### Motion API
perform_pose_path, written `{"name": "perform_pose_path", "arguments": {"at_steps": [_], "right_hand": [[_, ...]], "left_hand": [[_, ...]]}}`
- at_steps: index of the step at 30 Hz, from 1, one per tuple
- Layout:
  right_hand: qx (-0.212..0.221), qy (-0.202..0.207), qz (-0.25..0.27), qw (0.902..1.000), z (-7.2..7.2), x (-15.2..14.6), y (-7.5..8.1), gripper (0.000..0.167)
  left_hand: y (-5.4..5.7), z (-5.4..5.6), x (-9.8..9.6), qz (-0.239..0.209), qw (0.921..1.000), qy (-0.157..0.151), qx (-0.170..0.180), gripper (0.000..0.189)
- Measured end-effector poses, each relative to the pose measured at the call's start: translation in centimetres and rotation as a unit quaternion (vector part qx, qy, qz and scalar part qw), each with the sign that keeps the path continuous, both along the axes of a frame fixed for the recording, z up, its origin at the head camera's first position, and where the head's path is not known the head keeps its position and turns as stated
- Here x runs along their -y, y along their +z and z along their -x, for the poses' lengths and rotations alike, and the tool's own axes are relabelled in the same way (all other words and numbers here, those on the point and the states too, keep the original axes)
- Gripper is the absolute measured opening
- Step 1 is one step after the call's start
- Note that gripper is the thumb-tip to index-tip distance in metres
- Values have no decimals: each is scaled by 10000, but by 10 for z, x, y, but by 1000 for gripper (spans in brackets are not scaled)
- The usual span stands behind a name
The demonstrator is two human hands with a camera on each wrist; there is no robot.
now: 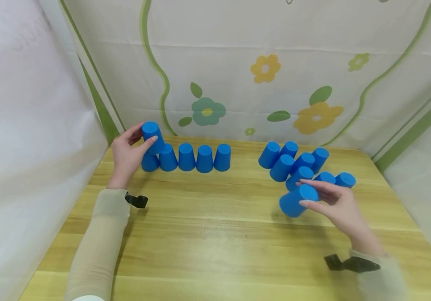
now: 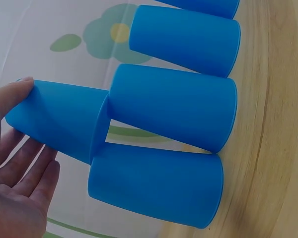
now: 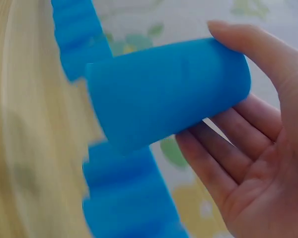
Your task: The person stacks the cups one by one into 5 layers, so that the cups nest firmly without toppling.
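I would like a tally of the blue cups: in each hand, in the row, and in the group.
Blue cup in left hand: 1
Blue cup in right hand: 1
Row of blue cups: 5
Group of blue cups: 8
Total: 15

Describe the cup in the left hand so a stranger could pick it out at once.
On the table, find the row of five blue cups. At its left end is the left hand, gripping the cup. While those five stand on the wood, this one is raised above the two leftmost.
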State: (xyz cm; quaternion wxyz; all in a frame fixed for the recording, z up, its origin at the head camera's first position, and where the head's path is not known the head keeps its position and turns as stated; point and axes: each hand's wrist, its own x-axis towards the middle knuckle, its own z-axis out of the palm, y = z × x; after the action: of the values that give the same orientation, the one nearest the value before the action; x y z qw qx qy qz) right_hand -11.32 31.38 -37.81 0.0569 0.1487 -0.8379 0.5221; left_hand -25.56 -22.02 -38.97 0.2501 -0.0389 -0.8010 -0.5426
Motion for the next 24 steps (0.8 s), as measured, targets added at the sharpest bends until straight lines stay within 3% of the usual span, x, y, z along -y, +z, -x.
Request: {"name": "perform_pose_path", "arguments": {"at_steps": [3,7,13,24], "right_hand": [[-203,187,259,9993,17,26,8,49],[-157,241,532,9982,39,64,15,48],[-110,384,827,9958,70,116,14,47],[-275,389,1056,9933,117,169,17,47]], "left_hand": [[-1,1,0,32,10000,4,63,57],[-2,2,1,69,9999,16,113,57],[-2,1,2,82,9999,22,124,56],[-4,0,5,80,9998,69,158,56]]}}
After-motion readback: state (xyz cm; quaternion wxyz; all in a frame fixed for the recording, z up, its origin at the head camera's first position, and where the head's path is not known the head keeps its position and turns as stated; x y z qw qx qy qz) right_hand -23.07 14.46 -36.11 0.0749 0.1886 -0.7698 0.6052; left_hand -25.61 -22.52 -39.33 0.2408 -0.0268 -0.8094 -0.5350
